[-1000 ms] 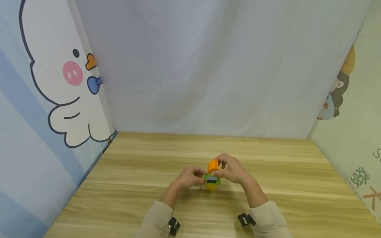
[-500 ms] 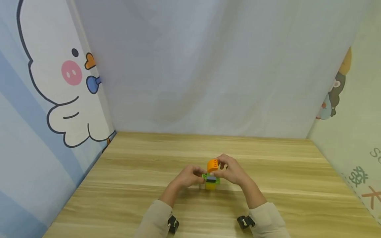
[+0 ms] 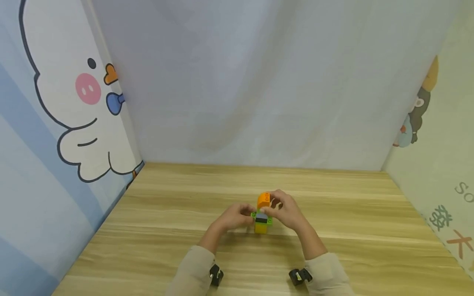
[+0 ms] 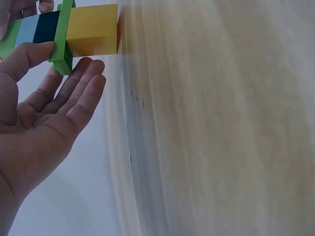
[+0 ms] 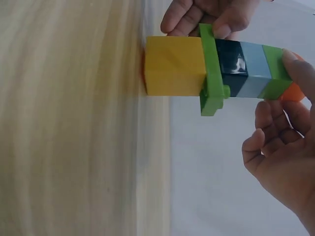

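Note:
A small tower of toy bricks stands on the table: a yellow brick (image 5: pixel 174 66) at the bottom, a wider green plate (image 5: pixel 211 73), a black brick (image 5: pixel 230 64), a grey-blue brick (image 5: pixel 256 69), a green brick (image 5: pixel 275 73) and a rounded orange brick (image 3: pixel 263 200) on top. My left hand (image 3: pixel 235 216) grips the tower from the left at the green plate, thumb against the near side, some fingers extended behind. From the right, my right hand (image 3: pixel 289 211) pinches the top, thumb at the joint of green and orange bricks, index finger at the orange brick's far side.
The wood-grain table (image 3: pixel 177 193) reaches back to a pale curtain (image 3: pixel 240 82). Cartoon-printed panels stand at left (image 3: pixel 55 123) and right (image 3: pixel 437 164). Black wrist mounts (image 3: pixel 216 274) sit by both sleeves.
Both hands keep their hold. The orange brick and the tower have shifted slightly upward in the head view, with the head camera itself moving a little.

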{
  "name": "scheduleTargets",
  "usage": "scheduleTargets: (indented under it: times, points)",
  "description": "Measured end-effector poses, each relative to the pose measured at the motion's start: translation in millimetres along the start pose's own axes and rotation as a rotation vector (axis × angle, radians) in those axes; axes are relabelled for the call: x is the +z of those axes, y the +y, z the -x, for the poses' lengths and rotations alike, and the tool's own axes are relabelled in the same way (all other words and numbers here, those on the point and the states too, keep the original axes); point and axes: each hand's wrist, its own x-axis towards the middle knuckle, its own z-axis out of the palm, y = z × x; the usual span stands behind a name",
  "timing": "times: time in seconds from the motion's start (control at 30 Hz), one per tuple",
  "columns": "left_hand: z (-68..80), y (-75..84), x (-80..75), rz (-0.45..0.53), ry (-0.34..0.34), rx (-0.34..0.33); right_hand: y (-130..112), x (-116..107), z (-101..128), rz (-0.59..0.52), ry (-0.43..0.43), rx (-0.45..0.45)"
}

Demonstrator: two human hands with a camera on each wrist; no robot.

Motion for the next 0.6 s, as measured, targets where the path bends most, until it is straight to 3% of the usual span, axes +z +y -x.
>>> scheduleTargets:
  times: [0.33,0.6]
  points:
    - [-4.8,0.1,4.4,0.016,0.024,0.043,10,12,-9,0.005,0.172,-0.021]
    - [-8.4,-4.9,9.7,0.022,0.058,0.055,14,17,-9,-0.018,0.174,-0.011]
